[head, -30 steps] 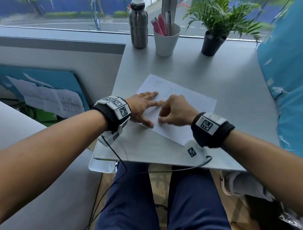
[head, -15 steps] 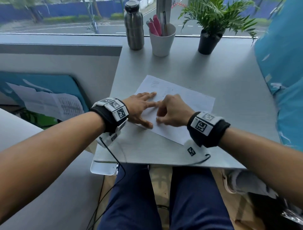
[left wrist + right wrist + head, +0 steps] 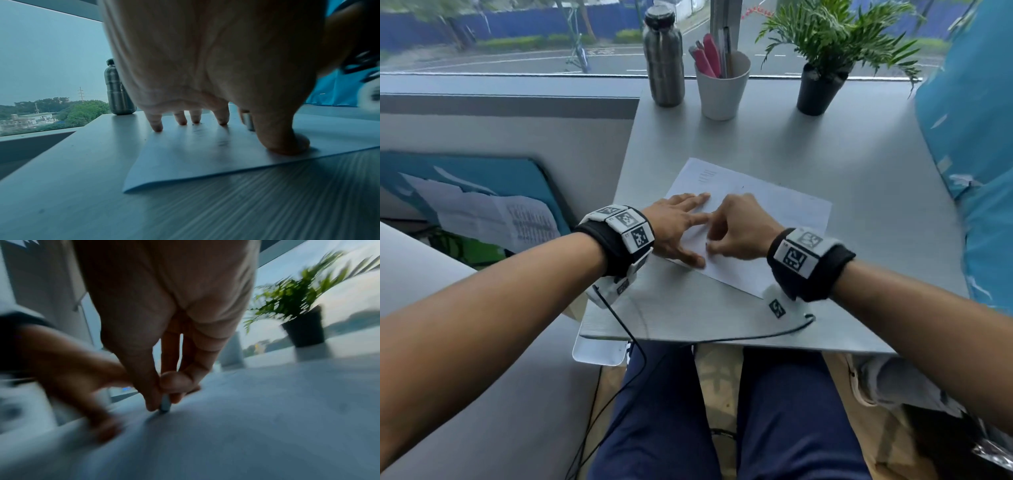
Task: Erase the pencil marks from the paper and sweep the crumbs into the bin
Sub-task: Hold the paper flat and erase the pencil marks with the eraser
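A white sheet of paper (image 3: 767,212) lies skewed on the grey table (image 3: 808,150). My left hand (image 3: 678,226) lies flat on its left part, fingers spread and pressing it down (image 3: 195,146). Faint pencil marks (image 3: 222,142) and dark crumbs (image 3: 197,124) show near those fingertips. My right hand (image 3: 739,233) pinches a small pale eraser (image 3: 165,404) between thumb and fingers, its tip on the paper beside the left thumb. The eraser (image 3: 248,121) also shows in the left wrist view. No bin is in view.
At the table's far edge stand a steel bottle (image 3: 663,58), a white cup of pens (image 3: 722,85) and a potted plant (image 3: 822,82). A blue cushion (image 3: 976,144) borders the right side. Cables hang over the near edge (image 3: 756,339).
The right hand has shifted slightly on the paper, rubbing with the eraser; its wrist view is motion-blurred. The left hand stays pressed on the sheet.
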